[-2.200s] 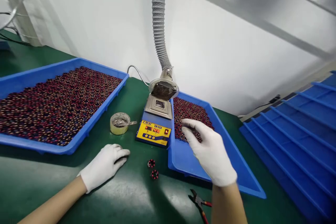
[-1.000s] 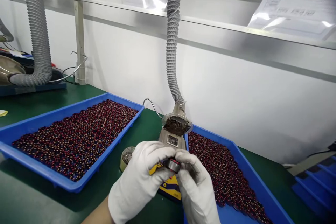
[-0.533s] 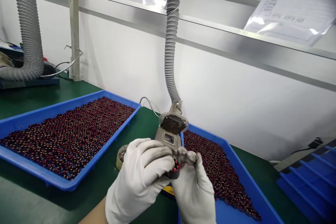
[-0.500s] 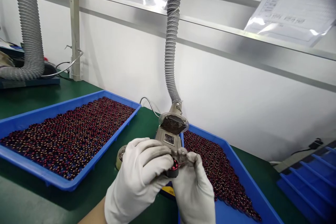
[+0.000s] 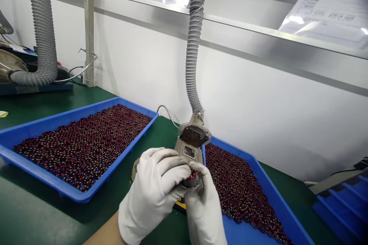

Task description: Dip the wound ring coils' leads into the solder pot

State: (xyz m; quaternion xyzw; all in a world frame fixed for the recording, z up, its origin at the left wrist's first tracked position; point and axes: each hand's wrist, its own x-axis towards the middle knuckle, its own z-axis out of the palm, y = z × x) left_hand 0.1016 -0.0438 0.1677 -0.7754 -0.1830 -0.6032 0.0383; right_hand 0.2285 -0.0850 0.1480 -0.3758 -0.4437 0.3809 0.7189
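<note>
My left hand [image 5: 156,189], in a white glove, is closed on a small round black part [image 5: 189,181] with red bits in its top. The part is held upright in front of the fume extractor. My right hand [image 5: 205,199], gloved too with greyed fingertips, is closed around the part's right side, its fingertips at the rim. A thin reddish strand seems to show by those fingertips, too small to make out. The left fingers hide much of the part.
On the left, a blue tray [image 5: 100,189] holds many similar dark and red parts; another blue tray [image 5: 287,203] stands at right. A fume extractor hood [image 5: 194,134] with a grey hose [image 5: 194,53] rises behind my hands. Blue ribbed bins [image 5: 342,206] sit far right.
My right hand has come in toward the left and now wraps the part's side, where before its fingertips were pinched just off it. The view has shifted slightly.
</note>
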